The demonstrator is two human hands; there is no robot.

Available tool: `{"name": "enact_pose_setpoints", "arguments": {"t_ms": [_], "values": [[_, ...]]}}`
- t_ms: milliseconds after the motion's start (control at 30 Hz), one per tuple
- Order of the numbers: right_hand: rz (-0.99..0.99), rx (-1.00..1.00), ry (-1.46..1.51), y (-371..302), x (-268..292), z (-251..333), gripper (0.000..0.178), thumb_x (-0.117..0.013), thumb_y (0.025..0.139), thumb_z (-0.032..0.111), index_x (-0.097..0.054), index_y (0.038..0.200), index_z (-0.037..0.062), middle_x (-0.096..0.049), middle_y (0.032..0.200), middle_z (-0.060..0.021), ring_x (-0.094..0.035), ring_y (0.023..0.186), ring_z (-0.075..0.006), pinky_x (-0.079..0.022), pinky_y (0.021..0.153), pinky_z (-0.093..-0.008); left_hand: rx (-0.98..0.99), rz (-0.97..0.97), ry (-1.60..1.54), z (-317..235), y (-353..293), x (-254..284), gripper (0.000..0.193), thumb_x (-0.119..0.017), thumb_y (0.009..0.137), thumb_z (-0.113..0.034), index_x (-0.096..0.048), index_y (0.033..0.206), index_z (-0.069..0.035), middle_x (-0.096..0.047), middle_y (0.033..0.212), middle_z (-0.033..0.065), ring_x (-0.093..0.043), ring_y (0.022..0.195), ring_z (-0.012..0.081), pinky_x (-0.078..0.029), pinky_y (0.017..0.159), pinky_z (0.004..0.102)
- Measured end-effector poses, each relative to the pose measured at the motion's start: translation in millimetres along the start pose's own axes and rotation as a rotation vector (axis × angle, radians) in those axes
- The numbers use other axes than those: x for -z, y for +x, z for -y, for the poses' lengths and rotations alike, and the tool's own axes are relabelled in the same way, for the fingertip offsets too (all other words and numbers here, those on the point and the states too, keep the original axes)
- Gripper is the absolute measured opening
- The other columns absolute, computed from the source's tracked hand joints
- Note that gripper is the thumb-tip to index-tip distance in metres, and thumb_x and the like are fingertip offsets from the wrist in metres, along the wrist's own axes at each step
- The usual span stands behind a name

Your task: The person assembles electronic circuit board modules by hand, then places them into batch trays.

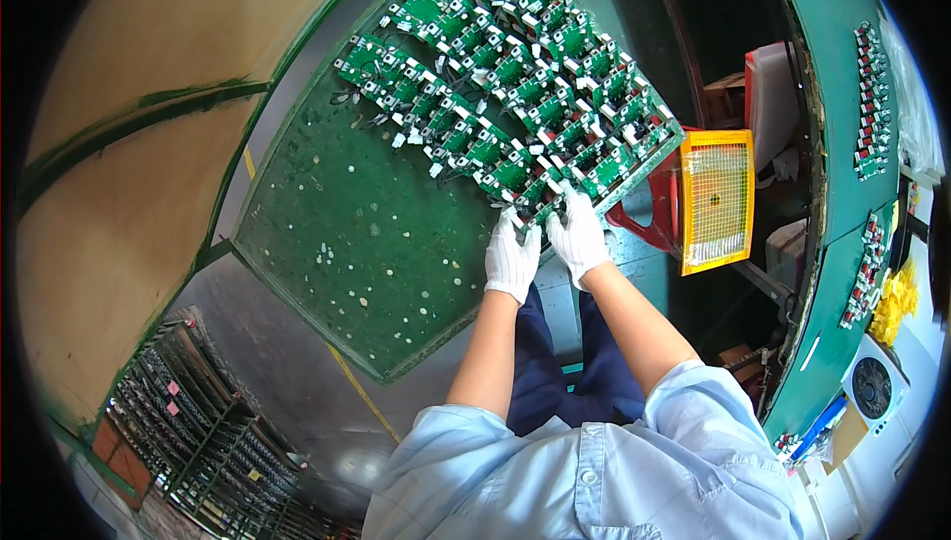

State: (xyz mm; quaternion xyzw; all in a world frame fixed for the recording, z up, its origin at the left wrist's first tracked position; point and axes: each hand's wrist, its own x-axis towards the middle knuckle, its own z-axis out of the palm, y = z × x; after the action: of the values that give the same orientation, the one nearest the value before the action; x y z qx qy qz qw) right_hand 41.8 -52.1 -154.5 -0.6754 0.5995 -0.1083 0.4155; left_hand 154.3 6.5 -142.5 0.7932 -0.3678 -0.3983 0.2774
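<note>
Both of my hands wear white gloves and meet at the near edge of a green-topped table [327, 213]. My left hand [512, 258] and my right hand [578, 235] close, side by side, on a small green circuit board [541, 209] with white connectors. The fingertips are partly hidden among the parts. Beyond them, rows of similar green circuit boards [466, 134] run away toward the far edge, with white plugs and dark wires on them. Another circuit board [606, 173] lies just past my right hand.
To the right stands a red stool [662, 188] beside a yellow-framed mesh panel [717, 201]. A green bench [837, 74] farther right bears more boards, yellow material [896, 302] and a fan [873, 386]. Loaded racks [223, 441] stand at lower left, below a tan panel [149, 173].
</note>
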Motion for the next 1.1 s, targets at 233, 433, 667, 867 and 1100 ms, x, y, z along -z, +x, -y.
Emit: {"name": "enact_pose_setpoints", "arguments": {"t_ms": [233, 433, 667, 867, 1100], "values": [[0.085, 0.083, 0.01, 10.2, 7.7, -21.1, 0.064, -0.056, 0.073, 0.015, -0.031, 0.131, 0.0024, -0.047, 0.109, -0.026, -0.049, 0.098, -0.0406, -0.042, 0.086, -0.0414, 0.097, -0.127, 0.101, -10.0, -21.1, -21.7, 0.026, -0.058, 0.081, -0.025, -0.05, 0.094, -0.004, -0.058, 0.092, 0.0189, -0.056, 0.086, 0.0356, -0.045, 0.073, 0.0424], [0.045, 0.088, 0.03, 1.1, 12.6, -3.9, 0.059, -0.057, 0.071, 0.014, -0.039, 0.126, 0.0037, -0.047, 0.106, -0.0236, -0.048, 0.099, -0.0381, -0.041, 0.087, -0.0398, 0.028, -0.17, 0.016, 0.9, -16.5, -28.3, 0.027, -0.058, 0.08, -0.023, -0.05, 0.096, -0.002, -0.058, 0.089, 0.0189, -0.056, 0.083, 0.0357, -0.045, 0.072, 0.0417], [0.255, -0.091, -0.011, 7.3, 20.4, 8.8, 0.06, -0.057, 0.07, 0.015, -0.04, 0.127, 0.0081, -0.046, 0.106, -0.0225, -0.049, 0.097, -0.0374, -0.042, 0.086, -0.0392, -0.019, -0.214, -0.034, 7.2, -24.9, -25.5, 0.031, -0.058, 0.08, -0.023, -0.05, 0.1, -0.001, -0.058, 0.092, 0.0192, -0.056, 0.084, 0.0355, -0.045, 0.073, 0.0404], [0.227, 0.074, -0.01, 3.4, 17.1, -7.9, 0.055, -0.056, 0.071, 0.012, -0.043, 0.125, 0.0072, -0.047, 0.102, -0.0229, -0.052, 0.093, -0.038, -0.044, 0.081, -0.0395, -0.064, -0.249, -0.048, 10.6, -33.3, -31.8, 0.036, -0.058, 0.081, -0.023, -0.049, 0.107, 0.0, -0.058, 0.095, 0.0193, -0.056, 0.087, 0.0357, -0.045, 0.076, 0.0409], [-0.063, 0.107, 0.059, -7.2, 17.0, 1.2, 0.047, -0.056, 0.074, 0.01, -0.046, 0.119, 0.0047, -0.05, 0.105, -0.0224, -0.053, 0.095, -0.0371, -0.045, 0.082, -0.0379, 0.006, -0.324, -0.09, -0.2, -29.4, -49.8, 0.062, -0.056, 0.082, -0.018, -0.027, 0.134, 0.001, -0.054, 0.11, 0.0221, -0.056, 0.093, 0.0357, -0.043, 0.083, 0.038]]}}
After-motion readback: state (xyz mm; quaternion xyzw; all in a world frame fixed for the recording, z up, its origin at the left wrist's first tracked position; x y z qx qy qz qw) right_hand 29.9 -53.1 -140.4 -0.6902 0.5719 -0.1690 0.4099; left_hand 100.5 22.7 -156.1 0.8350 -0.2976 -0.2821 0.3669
